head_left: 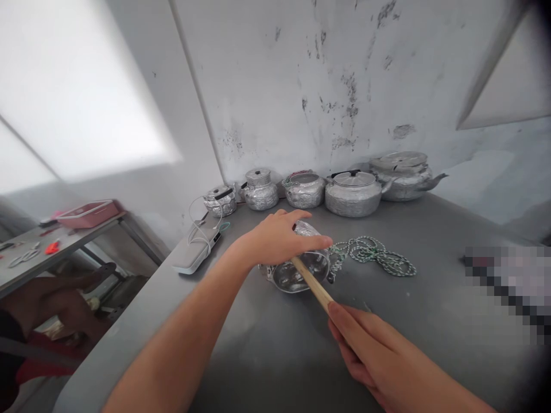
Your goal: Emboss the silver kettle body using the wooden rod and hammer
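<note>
A silver metal kettle [316, 269] lies tipped on the table, its round opening facing me. My left hand [282, 235] is over its upper side, thumb and forefinger stretched apart; the other fingers are partly hidden, and I cannot tell how firmly they touch. My right hand [361, 344] is closed around a pale wooden handle [316, 289]. The handle slants up across the kettle's opening, and its far end is hidden at my left hand. A green-and-white patterned cord [374, 255] lies in loops just right of the kettle.
Several silver kettles [353, 198] line the wall at the back of the grey table [258, 355]. A white power bank [196, 252] with a cable lies at the left edge. On another table at left are a pink basket [88, 213] and scissors [24, 255]; a person's legs show below.
</note>
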`<state>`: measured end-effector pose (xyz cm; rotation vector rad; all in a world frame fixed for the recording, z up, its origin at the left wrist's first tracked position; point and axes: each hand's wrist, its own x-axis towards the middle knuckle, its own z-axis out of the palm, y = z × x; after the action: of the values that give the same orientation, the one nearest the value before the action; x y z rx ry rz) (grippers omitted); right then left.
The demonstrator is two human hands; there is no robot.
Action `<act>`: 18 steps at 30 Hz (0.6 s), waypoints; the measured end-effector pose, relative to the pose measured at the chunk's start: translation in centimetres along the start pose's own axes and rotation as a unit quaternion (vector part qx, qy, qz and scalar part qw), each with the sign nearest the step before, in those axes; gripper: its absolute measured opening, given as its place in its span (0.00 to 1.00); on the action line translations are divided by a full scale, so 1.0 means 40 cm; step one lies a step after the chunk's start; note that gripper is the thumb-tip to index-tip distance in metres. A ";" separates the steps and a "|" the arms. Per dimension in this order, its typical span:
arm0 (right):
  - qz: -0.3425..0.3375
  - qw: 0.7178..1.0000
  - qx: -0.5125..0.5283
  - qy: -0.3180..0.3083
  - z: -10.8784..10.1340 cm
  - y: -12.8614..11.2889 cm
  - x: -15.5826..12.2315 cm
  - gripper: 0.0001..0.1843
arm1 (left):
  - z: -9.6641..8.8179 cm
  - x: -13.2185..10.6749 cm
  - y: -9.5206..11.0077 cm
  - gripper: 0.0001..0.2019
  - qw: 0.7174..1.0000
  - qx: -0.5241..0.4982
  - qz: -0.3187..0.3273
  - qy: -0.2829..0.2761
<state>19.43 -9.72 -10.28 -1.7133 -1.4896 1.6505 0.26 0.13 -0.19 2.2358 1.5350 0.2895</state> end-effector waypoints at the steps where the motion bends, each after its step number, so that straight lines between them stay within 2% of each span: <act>1: 0.003 1.000 0.003 -0.001 0.000 0.000 -0.001 0.31 | 0.001 0.000 -0.001 0.46 1.000 -0.001 0.000 0.001; 4: 0.017 1.000 0.013 0.006 0.001 0.001 -0.003 0.32 | 0.001 0.000 -0.004 0.46 1.000 -0.003 0.000 0.005; 11: -0.009 1.000 -0.011 -0.002 -0.004 0.008 0.004 0.30 | -0.005 0.001 -0.006 0.40 0.999 0.003 0.043 -0.015; 14: -0.043 0.999 0.002 0.001 -0.006 0.014 0.006 0.29 | -0.005 0.003 -0.007 0.39 0.998 0.010 0.056 -0.016; 18: -0.079 0.997 -0.008 0.018 -0.007 0.013 0.001 0.25 | -0.003 0.003 -0.007 0.42 0.999 -0.002 0.034 -0.015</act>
<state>19.88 -9.77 -10.66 -1.5796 -1.5822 1.5237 0.04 0.36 -0.20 2.2829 1.4440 0.2777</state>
